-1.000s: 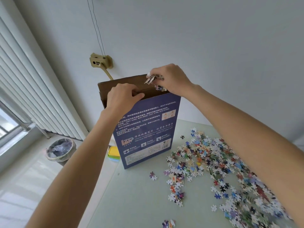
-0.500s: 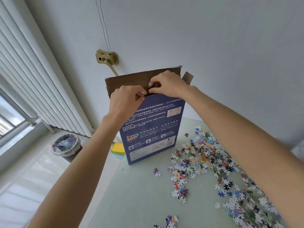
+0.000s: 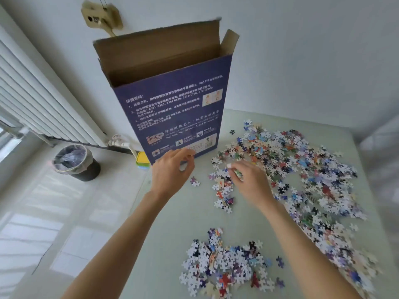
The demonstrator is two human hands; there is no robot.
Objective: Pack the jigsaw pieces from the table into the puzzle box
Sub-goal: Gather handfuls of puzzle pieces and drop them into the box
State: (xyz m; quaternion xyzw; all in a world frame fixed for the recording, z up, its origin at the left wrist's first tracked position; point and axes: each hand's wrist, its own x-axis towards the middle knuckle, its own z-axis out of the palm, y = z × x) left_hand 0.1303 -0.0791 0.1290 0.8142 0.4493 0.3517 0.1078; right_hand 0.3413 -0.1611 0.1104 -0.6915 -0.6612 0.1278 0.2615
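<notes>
Surveying left to right, entries as follows.
Radiator (image 3: 38,104): white, against the wall at far left.
Waste bin (image 3: 74,162): dark, lined with a clear bag, on the floor below the radiator.
Puzzle box (image 3: 172,113): blue, upright at the table's back left edge, top flaps open, brown interior showing.
Left hand (image 3: 170,171): low in front of the box's bottom edge, fingers loosely curled, holding nothing visible; contact with the box cannot be determined.
Table (image 3: 168,229): pale green top carrying the box and all pieces.
Right hand (image 3: 250,180): down at the near edge of the main spread, fingers bent over pieces; blur prevents confirming a grasp.
Jigsaw pieces (image 3: 302,169): large loose spread right of the box, running to the right edge.
Smaller pile (image 3: 224,264): separate heap near the front of the table, between the forearms.
</notes>
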